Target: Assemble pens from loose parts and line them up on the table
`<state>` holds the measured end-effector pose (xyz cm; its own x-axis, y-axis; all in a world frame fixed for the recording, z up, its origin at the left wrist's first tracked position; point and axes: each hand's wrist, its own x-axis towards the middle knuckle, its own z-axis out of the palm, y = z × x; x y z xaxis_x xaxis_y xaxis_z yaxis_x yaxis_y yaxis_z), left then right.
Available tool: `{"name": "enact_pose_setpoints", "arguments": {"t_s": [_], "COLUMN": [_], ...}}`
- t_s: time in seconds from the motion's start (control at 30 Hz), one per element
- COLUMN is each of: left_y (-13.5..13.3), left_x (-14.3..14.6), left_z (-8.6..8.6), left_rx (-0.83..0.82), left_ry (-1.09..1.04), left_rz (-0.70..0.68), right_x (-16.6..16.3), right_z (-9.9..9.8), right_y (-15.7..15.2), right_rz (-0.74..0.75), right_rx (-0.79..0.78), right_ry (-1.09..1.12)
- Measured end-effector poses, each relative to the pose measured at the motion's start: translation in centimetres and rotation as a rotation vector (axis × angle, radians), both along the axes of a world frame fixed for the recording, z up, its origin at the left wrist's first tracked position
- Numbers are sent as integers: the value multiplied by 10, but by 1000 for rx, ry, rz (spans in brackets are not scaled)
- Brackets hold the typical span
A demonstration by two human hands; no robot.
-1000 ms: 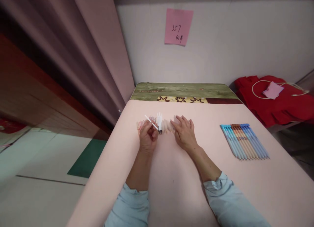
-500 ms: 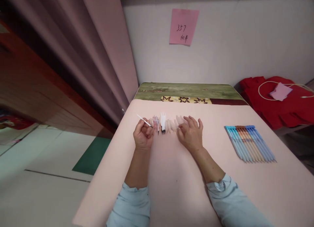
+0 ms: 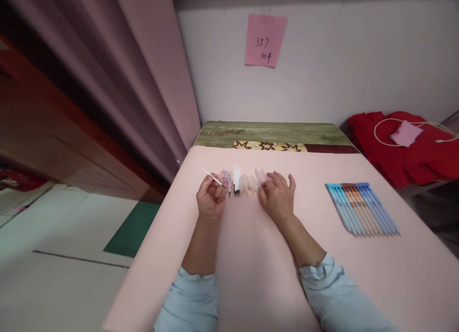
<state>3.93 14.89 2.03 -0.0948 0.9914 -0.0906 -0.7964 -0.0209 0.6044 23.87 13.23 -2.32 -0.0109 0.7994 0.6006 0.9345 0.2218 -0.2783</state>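
Observation:
My left hand is closed in a pinch on a thin white pen refill, which slants with its dark tip down to the right. Just right of it lie pinkish printed pen parts, then a bundle of white refills with dark tips. Beside these is a row of pale translucent pen parts. My right hand is at that row's right end, thumb and forefinger together and the other fingers raised. Whatever is between those fingertips is too faint to name. More clear parts lie behind them.
Blue, brown and light blue pens lie side by side on the pale pink table cover. A red cloth with a white cable and pink notes is beyond the table's right edge. A purple curtain hangs on the left.
My right hand has shifted slightly and its thumb and forefinger have come together near the clear parts. My left hand still holds the refill, almost unmoved. The view has moved slightly.

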Motion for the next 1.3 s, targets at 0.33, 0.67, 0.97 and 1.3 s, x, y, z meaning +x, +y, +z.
{"name": "enact_pose_setpoints", "arguments": {"t_s": [0.33,0.67,0.97,1.3], "left_y": [-2,-2,-1,-2], "left_x": [12,25,28,28], "left_z": [-2,-11,-9,-8], "left_rx": [-33,8,-70,-87], "left_ry": [67,170,137,136], "left_rz": [-16,123,199,216], "right_x": [-2,0,-8,-10], "right_z": [0,10,14,16], "right_y": [1,1,-3,-5], "right_rz": [-11,52,271,274], "right_rx": [109,221,150,122], "right_ry": [71,534,594,580]}}
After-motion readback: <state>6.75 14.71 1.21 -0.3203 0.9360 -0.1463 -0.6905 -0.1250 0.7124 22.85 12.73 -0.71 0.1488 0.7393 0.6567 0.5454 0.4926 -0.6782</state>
